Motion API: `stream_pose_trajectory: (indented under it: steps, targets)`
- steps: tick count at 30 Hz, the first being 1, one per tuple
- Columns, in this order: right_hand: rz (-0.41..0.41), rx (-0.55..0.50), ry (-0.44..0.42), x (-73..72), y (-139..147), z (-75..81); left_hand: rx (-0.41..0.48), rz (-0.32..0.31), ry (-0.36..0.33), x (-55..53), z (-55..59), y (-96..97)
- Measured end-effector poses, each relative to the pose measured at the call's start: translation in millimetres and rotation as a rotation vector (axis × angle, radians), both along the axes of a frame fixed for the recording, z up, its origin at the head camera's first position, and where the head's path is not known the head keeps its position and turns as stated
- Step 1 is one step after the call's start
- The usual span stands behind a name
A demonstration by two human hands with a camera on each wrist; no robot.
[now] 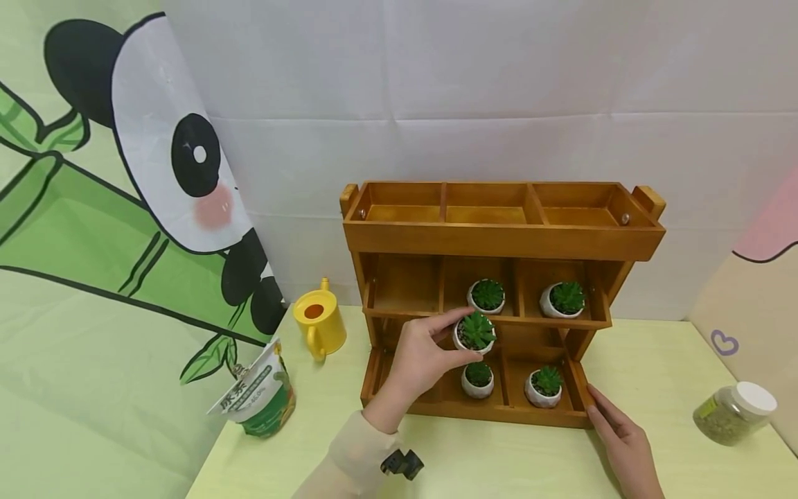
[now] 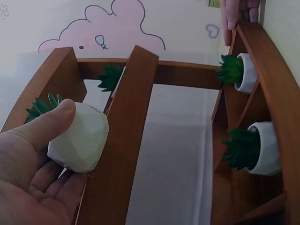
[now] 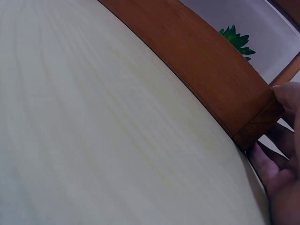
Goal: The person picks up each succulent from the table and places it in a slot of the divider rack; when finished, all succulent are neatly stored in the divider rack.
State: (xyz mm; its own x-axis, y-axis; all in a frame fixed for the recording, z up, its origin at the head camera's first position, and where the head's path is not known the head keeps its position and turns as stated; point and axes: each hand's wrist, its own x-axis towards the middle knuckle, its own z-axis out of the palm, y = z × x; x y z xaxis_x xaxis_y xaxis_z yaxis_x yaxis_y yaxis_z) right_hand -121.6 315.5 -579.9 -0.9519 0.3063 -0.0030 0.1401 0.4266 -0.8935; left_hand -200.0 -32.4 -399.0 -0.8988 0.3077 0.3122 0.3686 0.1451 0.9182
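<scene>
My left hand [image 1: 419, 355] pinches a small white faceted pot with a green succulent [image 1: 475, 333] between thumb and fingers. It holds the pot in front of the middle tier of a brown wooden three-tier shelf [image 1: 505, 239]. Close up in the left wrist view, the white pot [image 2: 79, 138] is tilted, beside the tier's front rail. My right hand [image 1: 623, 443] touches the bottom tier's front right corner with fairly straight fingers. Similar succulents stand in the middle tier's centre [image 1: 487, 296] and right [image 1: 562, 299] compartments, and in the bottom tier's centre [image 1: 477, 380] and right [image 1: 544, 386] ones.
Left of the shelf stand a yellow watering can [image 1: 319, 322] and a green-and-white bag [image 1: 264, 395] with a clip on top. A clear jar with a white lid [image 1: 734, 413] leans or lies tilted at the table's right. A pale cloth [image 1: 499, 83] hangs behind.
</scene>
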Motion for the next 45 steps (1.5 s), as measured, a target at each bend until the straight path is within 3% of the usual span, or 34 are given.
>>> stream_pose_trajectory:
  steps: [13,20,27,31,38,45]
  targets:
    - [-0.002,-0.001,-0.010,0.8,-0.3,1.4,0.030,0.151,0.112,-30.9,20.3,-28.7]
    - [0.003,-0.001,-0.025,0.3,1.0,1.1,0.064,0.227,0.141,-51.3,18.2,-41.3]
    - [0.010,-0.012,-0.021,0.6,0.4,1.9,0.103,0.253,0.141,-58.8,15.8,-47.9]
    - [0.014,-0.010,-0.013,0.9,0.0,2.7,0.026,0.275,0.167,-62.9,16.2,-51.3]
    - [0.014,-0.014,-0.017,2.0,-1.6,5.6,-0.216,0.337,0.237,-71.2,20.9,-53.5]
    - [0.007,-0.013,-0.023,2.3,-2.4,6.4,-0.344,0.353,0.192,-77.8,24.4,-53.5]
